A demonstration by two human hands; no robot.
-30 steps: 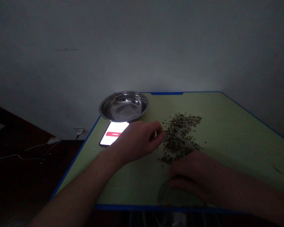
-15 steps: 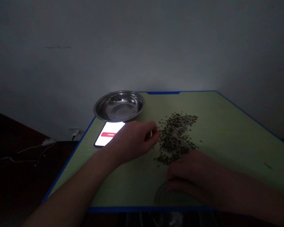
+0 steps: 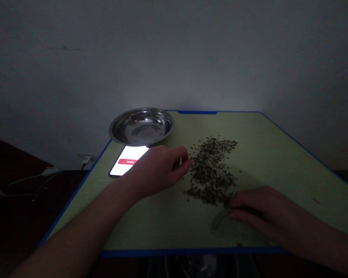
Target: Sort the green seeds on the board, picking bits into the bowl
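Observation:
A loose pile of small dark beans mixed with white grains (image 3: pixel 210 170) is spread on the pale green table (image 3: pixel 162 227). My left hand (image 3: pixel 168 166) is at the pile's left edge, thumb and forefinger pinched together; what lies between the fingertips is too small to make out. At the near right edge of the pile is my right hand (image 3: pixel 263 212), its thumb and fingers closed at the rim of a see-through round container (image 3: pixel 222 227). Dim light hides the container's exact kind and contents.
A shiny metal bowl (image 3: pixel 142 127) stands at the table's back left corner. In front of it lies a phone (image 3: pixel 124 162) with a lit screen, partly covered by my left forearm. A wall (image 3: pixel 174 58) rises behind. Cables and a plug (image 3: pixel 87 159) are at the left.
My right hand has moved right, away from the pile's near edge, and the see-through container has shifted right with it. My left hand stays pinched beside the pile. The view has shifted slightly.

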